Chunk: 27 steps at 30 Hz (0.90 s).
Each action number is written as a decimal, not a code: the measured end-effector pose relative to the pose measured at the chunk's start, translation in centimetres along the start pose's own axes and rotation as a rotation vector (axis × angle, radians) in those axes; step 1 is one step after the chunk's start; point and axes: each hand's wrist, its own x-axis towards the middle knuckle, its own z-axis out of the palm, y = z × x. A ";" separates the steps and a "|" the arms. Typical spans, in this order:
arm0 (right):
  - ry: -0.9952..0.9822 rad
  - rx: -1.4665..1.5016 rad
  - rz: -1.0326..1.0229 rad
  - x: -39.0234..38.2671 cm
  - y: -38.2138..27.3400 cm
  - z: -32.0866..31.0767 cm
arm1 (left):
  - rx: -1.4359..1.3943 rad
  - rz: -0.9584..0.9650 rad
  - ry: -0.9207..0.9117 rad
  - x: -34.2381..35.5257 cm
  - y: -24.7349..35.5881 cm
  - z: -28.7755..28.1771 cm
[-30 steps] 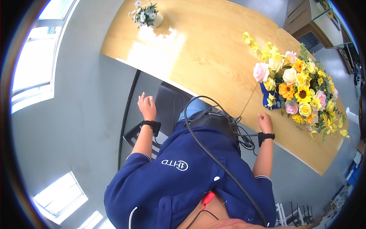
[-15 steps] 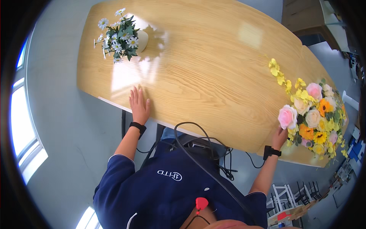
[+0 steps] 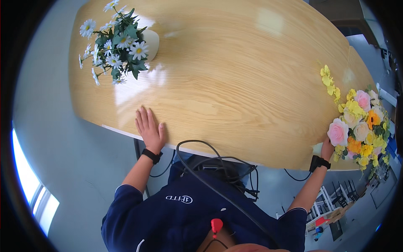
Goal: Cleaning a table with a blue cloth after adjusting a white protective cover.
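Note:
My left hand [image 3: 150, 131] lies palm down on the wooden table [image 3: 235, 84] near its front edge, fingers stretched out, holding nothing. Beyond it, at the far left, stands a white pot [image 3: 152, 44] of white daisies [image 3: 113, 48] with dark green leaves. At the right end of the table is a large bunch of artificial-looking flowers [image 3: 360, 131], with pink and cream roses, orange and yellow blooms. My right hand [image 3: 327, 148] reaches in at its near left side, beside a big pink rose [image 3: 338, 132]. Petals hide the fingertips, so their grip does not show.
A black cable [image 3: 189, 166] loops in front of my torso, with more cords bundled near the table's front edge. White chair frames [image 3: 325, 201] stand on the floor at the lower right. A brown cabinet [image 3: 342, 12] is beyond the far right.
The view has shifted: the daisies look larger and farther left, the flower bunch farther right. My left hand stays flat on the table; my right hand remains at the flower bunch.

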 end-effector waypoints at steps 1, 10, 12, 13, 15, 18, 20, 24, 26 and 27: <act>-0.009 -0.002 0.004 0.1 -0.6 -0.2 | 0.000 -0.011 -0.001 -0.1 0.0 0.0; 0.073 -0.042 -0.200 -0.5 0.0 -0.2 | -0.011 0.018 0.134 -0.7 -0.2 -0.1; 0.095 -0.081 -0.267 -0.5 0.0 0.0 | -0.028 0.047 0.185 -0.7 -0.7 1.0; 0.095 -0.109 -0.297 -0.5 0.2 -0.2 | -0.039 0.066 0.202 -0.1 -0.5 1.6; 0.107 -0.061 -0.244 -1.9 0.9 -0.7 | -0.074 0.060 0.220 -0.1 0.1 1.5; 0.053 -0.099 -0.250 -5.8 -1.0 -0.7 | -0.065 0.070 0.329 -0.5 -0.5 2.0; 0.047 -0.129 -0.273 -9.0 -0.7 -0.6 | -0.048 0.079 0.425 -0.8 -1.3 2.4; 0.216 -0.174 -0.290 -15.0 -0.5 1.5 | -0.023 0.105 0.474 -0.7 -1.3 3.2; 0.375 -0.119 -0.329 -16.6 -0.8 2.8 | -0.048 0.137 0.487 -0.5 -1.2 3.5; 0.453 -0.099 -0.357 -17.3 -1.2 3.4 | -0.060 0.143 0.476 -0.7 -1.2 3.4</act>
